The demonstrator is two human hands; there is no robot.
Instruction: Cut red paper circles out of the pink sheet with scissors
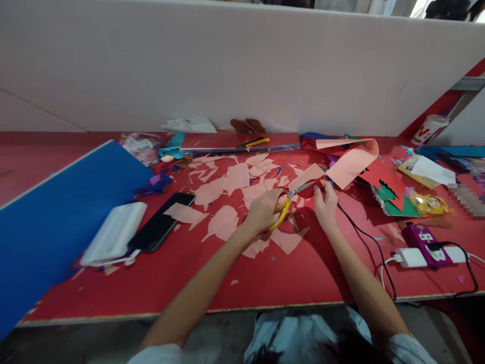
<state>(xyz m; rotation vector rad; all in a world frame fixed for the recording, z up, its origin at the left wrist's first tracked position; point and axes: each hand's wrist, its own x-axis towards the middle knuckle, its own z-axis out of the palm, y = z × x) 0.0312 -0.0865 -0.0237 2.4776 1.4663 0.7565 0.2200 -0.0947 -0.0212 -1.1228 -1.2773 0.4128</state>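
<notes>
My left hand (262, 212) is closed around the yellow handles of a pair of scissors (283, 211), whose grey blades (303, 188) point up and to the right. Just right of the blades, my right hand (325, 201) pinches a small piece of paper (311, 191); its colour is hard to tell against the red table (310, 268). Several pink paper offcuts (223, 222) lie scattered around both hands, and a pink sheet (306, 176) lies just behind the blades.
A blue board (56, 212) leans at the left beside a white power bank (113, 232) and a black phone (161, 222). A yellow cutter (253, 143) lies on a red folder at the back. Curled pink paper (352, 164), red and green cutouts (386, 187), a purple device (422, 241) and cables (375, 247) sit right.
</notes>
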